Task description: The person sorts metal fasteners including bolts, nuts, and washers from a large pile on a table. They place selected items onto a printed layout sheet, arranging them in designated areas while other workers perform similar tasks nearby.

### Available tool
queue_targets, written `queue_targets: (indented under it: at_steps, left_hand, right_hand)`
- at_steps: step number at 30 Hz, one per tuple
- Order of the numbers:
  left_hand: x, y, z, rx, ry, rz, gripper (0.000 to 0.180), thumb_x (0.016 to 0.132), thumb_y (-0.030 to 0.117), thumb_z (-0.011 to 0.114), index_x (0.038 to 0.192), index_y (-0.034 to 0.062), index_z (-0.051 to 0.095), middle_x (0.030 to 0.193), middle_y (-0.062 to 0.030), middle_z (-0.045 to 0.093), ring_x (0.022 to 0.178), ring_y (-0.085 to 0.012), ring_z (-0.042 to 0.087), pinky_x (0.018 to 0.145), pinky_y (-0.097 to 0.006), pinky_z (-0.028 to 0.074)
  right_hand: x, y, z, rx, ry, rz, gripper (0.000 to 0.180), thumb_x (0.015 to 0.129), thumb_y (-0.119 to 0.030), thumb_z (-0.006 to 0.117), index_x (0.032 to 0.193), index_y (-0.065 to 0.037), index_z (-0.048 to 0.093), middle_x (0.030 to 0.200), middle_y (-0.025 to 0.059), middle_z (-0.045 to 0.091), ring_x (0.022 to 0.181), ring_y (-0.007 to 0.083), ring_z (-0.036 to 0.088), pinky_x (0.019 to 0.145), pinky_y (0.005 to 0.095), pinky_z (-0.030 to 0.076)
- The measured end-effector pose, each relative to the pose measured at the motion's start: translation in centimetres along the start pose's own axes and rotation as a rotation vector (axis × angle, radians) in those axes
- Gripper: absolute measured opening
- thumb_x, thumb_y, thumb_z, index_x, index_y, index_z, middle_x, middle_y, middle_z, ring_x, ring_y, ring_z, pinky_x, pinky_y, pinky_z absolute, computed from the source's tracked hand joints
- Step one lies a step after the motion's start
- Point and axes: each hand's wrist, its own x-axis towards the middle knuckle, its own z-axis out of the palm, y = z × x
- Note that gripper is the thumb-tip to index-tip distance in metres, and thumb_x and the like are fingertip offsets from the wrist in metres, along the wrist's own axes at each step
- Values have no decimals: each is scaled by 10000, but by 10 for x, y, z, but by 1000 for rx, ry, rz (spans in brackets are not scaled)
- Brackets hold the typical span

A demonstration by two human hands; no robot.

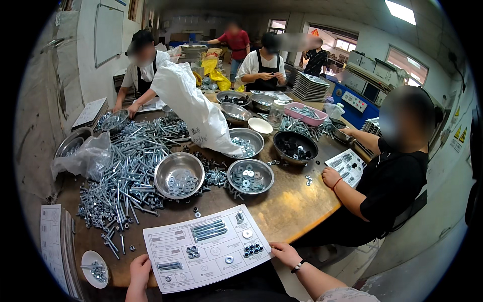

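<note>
A white printed hardware card [211, 262] lies at the table's near edge in front of me. My left hand [140, 269] holds its left edge, and my right hand [286, 254], with a dark bracelet at the wrist, grips the right edge. On the card rest several long bolts [209, 230] side by side, a group of shorter bolts [169, 266], and one short bolt [239, 217] near the top right. Silver nuts [192, 252], dark-centred nuts [253, 250], a flat washer [247, 234] and another ring [229, 259] sit in separate printed boxes.
Loose bolts [126, 156] are heaped at left. Steel bowls of washers [179, 176] [250, 176] and a black bowl [296, 147] stand beyond the card. A white sack [188, 108] leans mid-table. A small dish [95, 269] sits near left. Co-workers [395, 156] surround the table.
</note>
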Motion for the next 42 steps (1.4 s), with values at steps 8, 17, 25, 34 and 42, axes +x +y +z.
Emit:
queue_targets:
  at_steps: [8,17,25,34,42]
  left_hand:
    - [18,-45,-10,306,70,216,225,763,32,505,929,-71,617,786,-78,634,681,-122,571,597,-241,444]
    - [6,-8,1,395,99,187,227,753,19,519,943,-65,608,808,-146,637,726,-198,613,669,-298,479]
    - [11,1,-7,130,94,-11,207,781,49,541,949,-46,615,787,-80,634,679,-165,598,618,-265,483]
    - [0,43,-1,-228,-15,-276,270,806,44,537,1060,-46,547,852,-86,615,718,-133,590,572,-216,504]
    - [3,53,60,-311,-196,-329,319,821,35,547,1119,-72,507,919,-126,603,783,-171,597,633,-250,527]
  right_hand:
    - [-9,5,6,-294,88,-67,288,785,-223,554,1040,-101,615,855,147,581,883,283,547,792,358,443]
    - [-17,-5,9,-433,102,-192,235,785,-195,540,996,-100,576,805,147,566,831,298,543,741,391,446]
    - [-19,9,12,-254,119,-142,341,796,-186,569,1124,-94,558,904,149,569,877,285,548,793,344,444]
    - [-24,16,4,770,60,252,399,833,-39,523,1219,44,464,1006,68,580,874,133,548,781,236,450]
    - [-23,72,-36,876,299,253,337,828,-7,487,1164,16,509,882,62,610,676,106,554,563,208,445]
